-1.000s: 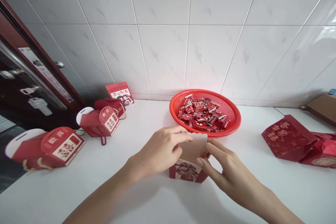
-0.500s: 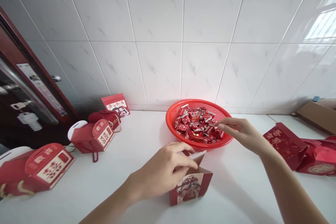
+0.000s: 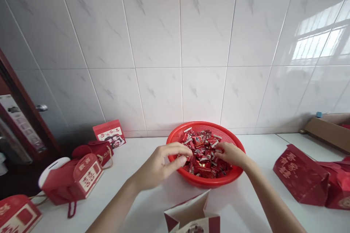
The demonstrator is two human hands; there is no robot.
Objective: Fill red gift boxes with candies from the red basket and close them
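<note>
Several red-wrapped candies fill a red plastic basket with a perforated wall. My left hand is over the basket's left rim, its thumb and fingers curved and apart with nothing seen between them. Inside the right part of the basket, my right hand has its fingers bent together on a wrapped candy; the fingertips are partly hidden. In front of the basket stands a red and cream paper box with its top open, cut off by the lower edge of view. Neither hand touches that box.
Red gift boxes with cord handles stand at left, beside an upright picture-fronted box. More red boxes and a cardboard carton are at right. A tiled wall rises behind the white tabletop.
My left hand has let go of the paper box and moved forward to the basket. My right hand has lowered into the candies. The view has tilted up.
</note>
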